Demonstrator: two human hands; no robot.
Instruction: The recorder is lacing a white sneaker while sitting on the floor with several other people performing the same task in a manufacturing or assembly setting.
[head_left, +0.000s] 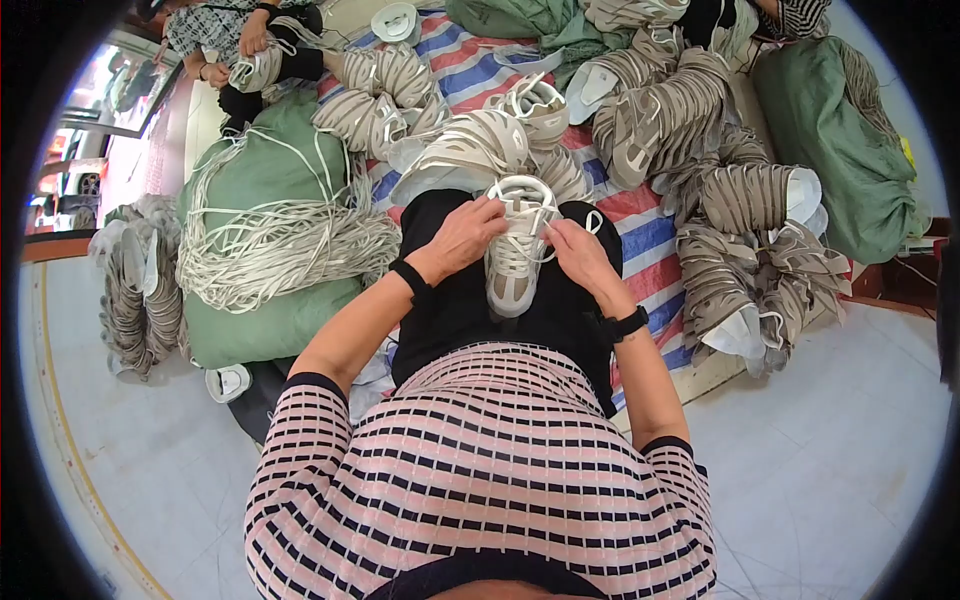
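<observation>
A beige and grey shoe upper [512, 285] rests on my lap, its toe pointing toward me and its white collar away. White shoelace [512, 240] crosses its front through the eyelets. My left hand [468, 235] pinches the upper's left edge near the collar. On the opposite side, the fingers of my right hand [583, 258] are closed on the lace beside the top eyelets. A loose lace end loops out past my right hand over the dark trousers. The fingertips are small in view, so their exact hold is hard to make out.
Left of me, a bundle of white laces [290, 262] lies on a green sack [225, 335]. Nested stacks of shoe uppers [660, 105] cover the striped sheet [650, 240] ahead and to the right. Another person's hand [253, 38] works at the far left. A white tape roll [228, 383] sits nearby.
</observation>
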